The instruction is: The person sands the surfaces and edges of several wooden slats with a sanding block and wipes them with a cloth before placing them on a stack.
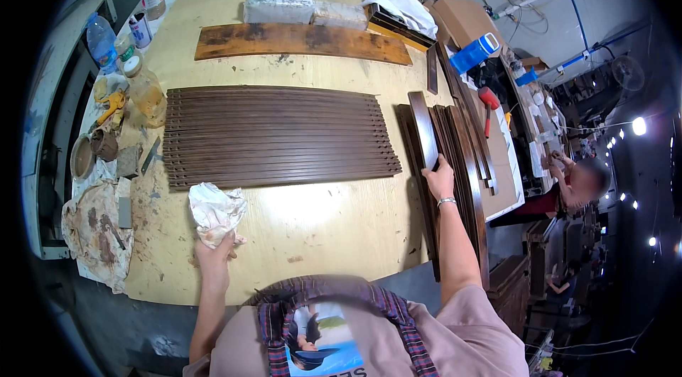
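Note:
My left hand (214,253) is closed around a crumpled white cloth (217,212) with brownish smudges, just in front of the slats. At the right side of the table, my right hand (439,179) grips the near end of a dark, glossy wooden slat (423,130). That slat lies tilted over a stack of dark brown slats (455,164). Between and beyond my hands, a row of dark brown wooden slats (280,137) lies side by side, with notches near their ends.
A brown stained board (298,43) and wrapped blocks (278,6) sit at the back. Bottles (101,43), a yellow tool (111,106) and a stained cloth (99,235) line the left edge. To the right are a red mallet (488,104), a blue jug (474,54) and another person (579,185).

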